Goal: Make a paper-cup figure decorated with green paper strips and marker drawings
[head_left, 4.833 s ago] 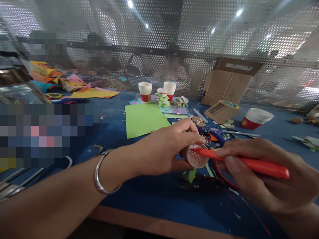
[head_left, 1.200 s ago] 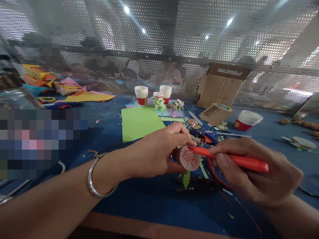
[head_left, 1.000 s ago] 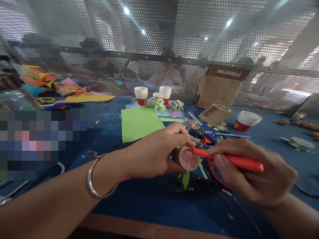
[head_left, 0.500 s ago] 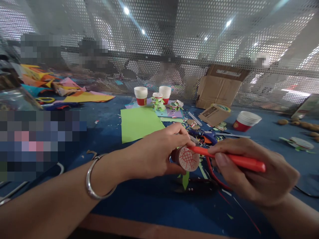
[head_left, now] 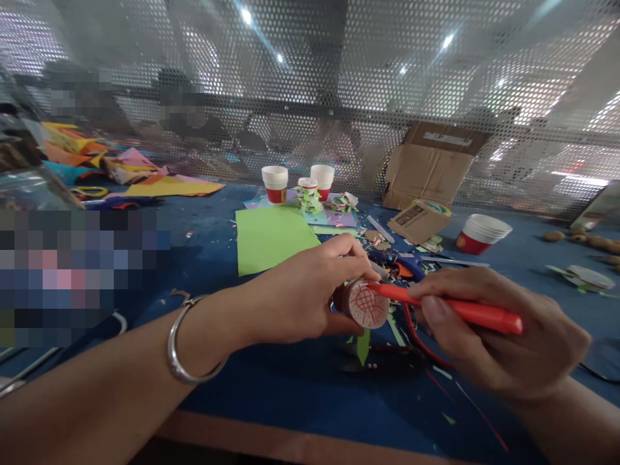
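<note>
My left hand [head_left: 310, 294] grips a small paper cup piece [head_left: 369, 307] with its round white face turned toward me. That face carries a red grid of lines with dots around it, and a green paper strip [head_left: 363, 347] hangs below. My right hand [head_left: 494, 329] is closed around a red marker [head_left: 477, 313]. The marker's tip meets the upper edge of the round face, close to my left fingertips. Most of the cup's side is hidden by my left fingers.
Green paper [head_left: 271, 239] lies beyond my left hand. Further back stand stacked cups [head_left: 275, 185] and small green-trimmed paper turtles [head_left: 309, 196]. Dark-handled scissors [head_left: 387, 358] lie below the cup. At right are a cardboard box [head_left: 426, 171], more cups [head_left: 483, 234] and another paper turtle [head_left: 584, 278].
Both hands keep their holds on the cup piece and the marker. The marker tip has stayed at the upper part of the round face, and the view has shifted slightly.
</note>
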Available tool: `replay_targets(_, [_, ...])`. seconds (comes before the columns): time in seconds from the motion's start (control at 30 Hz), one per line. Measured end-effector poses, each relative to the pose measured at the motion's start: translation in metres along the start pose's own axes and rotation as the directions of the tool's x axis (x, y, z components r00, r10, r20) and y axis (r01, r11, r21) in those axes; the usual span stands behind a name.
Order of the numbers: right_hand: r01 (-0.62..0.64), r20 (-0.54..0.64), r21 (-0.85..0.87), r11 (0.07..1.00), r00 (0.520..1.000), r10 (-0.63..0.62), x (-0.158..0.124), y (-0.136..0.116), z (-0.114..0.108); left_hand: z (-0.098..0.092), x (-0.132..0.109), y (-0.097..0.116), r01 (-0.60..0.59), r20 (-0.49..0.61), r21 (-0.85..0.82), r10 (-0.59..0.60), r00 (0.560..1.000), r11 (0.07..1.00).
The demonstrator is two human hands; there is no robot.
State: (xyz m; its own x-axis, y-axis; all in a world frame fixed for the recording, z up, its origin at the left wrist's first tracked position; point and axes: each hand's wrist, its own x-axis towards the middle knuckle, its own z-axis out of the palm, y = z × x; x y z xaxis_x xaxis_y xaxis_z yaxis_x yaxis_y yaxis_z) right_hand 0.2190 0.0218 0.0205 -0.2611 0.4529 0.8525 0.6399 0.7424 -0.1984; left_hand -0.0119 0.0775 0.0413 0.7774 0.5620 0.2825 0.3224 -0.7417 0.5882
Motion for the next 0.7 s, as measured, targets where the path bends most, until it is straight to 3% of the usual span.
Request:
replay_targets(0.27, [-0.091,-0.036,-0.02,0.996,0.995,0.091,0.002,-0.009,-0.003,-0.001,0.001,0.001,-0.001,0.017,0.03,0.0,1.0,1.0])
replay_targets(0.47, [-0.094,-0.067,-0.043,0.995,0.994,0.091,0.001,-0.001,-0.006,-0.005,0.0,-0.004,0.084,0.028,0.096,-0.087,0.996,0.992])
replay_targets(0.7, [-0.071,-0.182,-0.019,0.997,0.981,0.066,0.005,0.009,-0.003,-0.01,0.0,-0.009,0.149,0.146,0.241,-0.187,0.971,0.959])
